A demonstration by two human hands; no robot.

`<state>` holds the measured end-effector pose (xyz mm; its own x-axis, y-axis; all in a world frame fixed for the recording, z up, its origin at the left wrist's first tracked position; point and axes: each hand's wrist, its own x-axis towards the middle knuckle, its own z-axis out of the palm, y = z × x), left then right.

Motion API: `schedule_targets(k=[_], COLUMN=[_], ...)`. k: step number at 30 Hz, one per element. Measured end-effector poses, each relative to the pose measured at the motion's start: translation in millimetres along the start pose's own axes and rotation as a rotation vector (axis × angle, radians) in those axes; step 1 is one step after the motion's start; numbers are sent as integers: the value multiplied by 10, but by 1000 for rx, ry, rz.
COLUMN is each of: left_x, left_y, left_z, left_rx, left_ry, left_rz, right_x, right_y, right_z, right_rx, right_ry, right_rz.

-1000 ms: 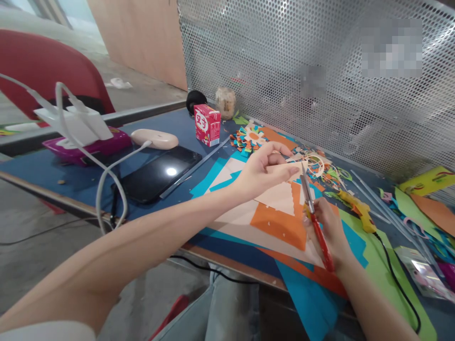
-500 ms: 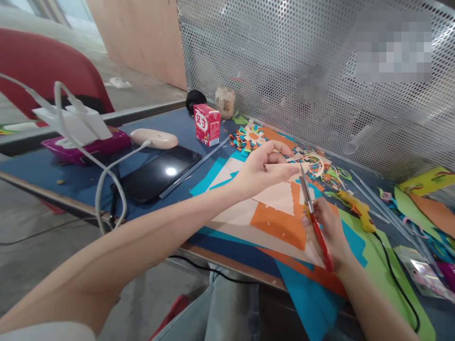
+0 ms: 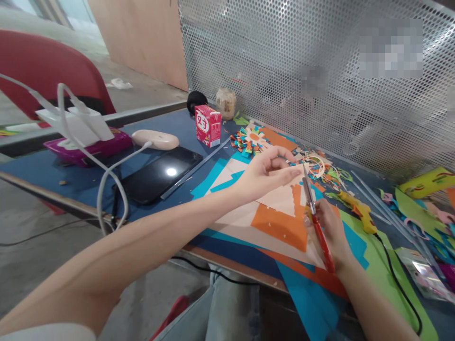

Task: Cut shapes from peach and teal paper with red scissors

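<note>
My left hand [image 3: 272,173] pinches a small pale strip of paper [image 3: 300,168] between thumb and fingers. My right hand [image 3: 329,232] grips red-handled scissors [image 3: 322,239], their blades pointing up beside the strip's end. Whether the blades touch the strip I cannot tell. Below the hands lie a pale paper sheet [image 3: 279,199] with a jagged edge and an orange sheet [image 3: 279,227] dotted with tiny scraps. Behind my left hand is a fringed paper flower [image 3: 254,137] with an orange centre, and a heap of coloured paper trimmings [image 3: 320,166] lies beyond the scissors.
A yellow glue gun [image 3: 359,213] with a black cord lies at the right, near clear sticks [image 3: 380,199]. To the left are a black phone [image 3: 161,177], a pink box [image 3: 208,125], a cabled pale device [image 3: 156,139] and white chargers [image 3: 76,124]. A perforated metal panel [image 3: 270,61] borders the table.
Both hands stay in nearly the same pose around the strip and scissors. The whole view has shifted very slightly.
</note>
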<state>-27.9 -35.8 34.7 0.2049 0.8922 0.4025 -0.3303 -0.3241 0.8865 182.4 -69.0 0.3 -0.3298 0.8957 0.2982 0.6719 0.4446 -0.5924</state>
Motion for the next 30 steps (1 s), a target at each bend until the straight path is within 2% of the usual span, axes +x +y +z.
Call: schedule_targets(k=[6, 12, 14, 19, 25, 30], left_x=[-3, 34, 40, 42, 42, 53], left_y=[-66, -83, -61, -30, -46, 1], left_z=[2, -21, -21, -19, -8, -28], left_rx=[-2, 7, 1, -22, -161, -139], left_ry=[-66, -75, -70, -58, -41, -6], left_rz=[-31, 93, 92, 26, -161, -189], right_x=[10, 6, 1, -4, 3, 12], right_y=[-5, 18, 30, 43, 36, -6], right_z=[-1, 16, 20, 11, 15, -9], right_rx=[-3, 41, 45, 14, 14, 12], right_ry=[18, 15, 18, 10, 19, -10], right_rz=[-10, 9, 2, -18, -19, -18])
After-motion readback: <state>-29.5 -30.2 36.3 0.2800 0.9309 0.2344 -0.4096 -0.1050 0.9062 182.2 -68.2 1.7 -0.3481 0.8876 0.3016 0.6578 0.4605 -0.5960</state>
